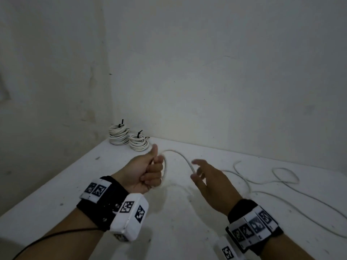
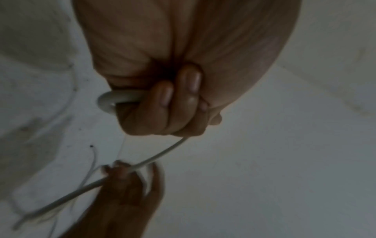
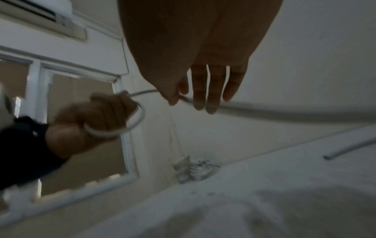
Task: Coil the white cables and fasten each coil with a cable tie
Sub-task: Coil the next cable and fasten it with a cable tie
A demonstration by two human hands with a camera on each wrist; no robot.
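My left hand (image 1: 150, 173) is a fist held above the white table (image 1: 56, 194), gripping a small loop of white cable (image 1: 180, 156). The loop (image 2: 107, 99) sticks out beside the curled fingers (image 2: 167, 109), and it hangs round the fist (image 3: 140, 117) in the right wrist view. From there the cable arcs right to my right hand (image 1: 195, 170). That hand pinches it lightly between thumb and forefinger, with the other fingers (image 3: 211, 96) stretched out. Beyond the right hand the cable trails loose over the table (image 1: 281, 177).
Two finished coils (image 1: 118, 135) (image 1: 139, 142), each with a black cable tie, stand in the far left corner against the wall. A loose cable end (image 3: 346, 148) lies on the table to the right. A window (image 3: 81, 112) is on the left wall.
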